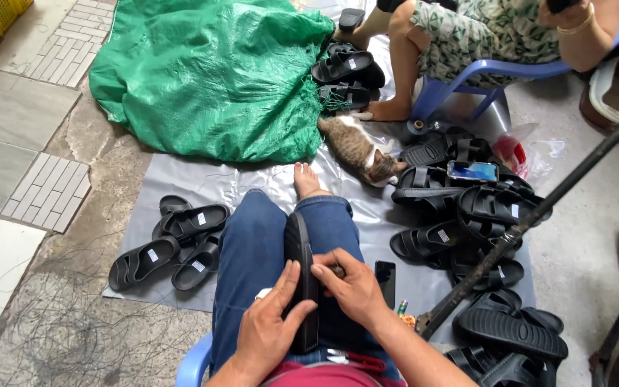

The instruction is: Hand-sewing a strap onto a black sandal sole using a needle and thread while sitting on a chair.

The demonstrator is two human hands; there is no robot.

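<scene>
A black rubber sandal point(299, 251) stands on edge along my lap, over my blue jeans point(256, 251). My left hand point(266, 326) grips its near end from the left. My right hand point(352, 287) rests against the sandal's right side with fingers curled; a small dark object shows at its fingertips, too small to tell what. My bare foot point(307, 180) rests on the grey plastic sheet point(202, 183).
Black sandals lie in a small group at left point(173, 247) and a large pile at right point(467, 215), with a phone point(472, 170) on top. A cat point(360, 150) lies beside a green sack point(216, 72). Another person sits on a blue chair point(481, 72). A dark pole point(539, 208) slants at right.
</scene>
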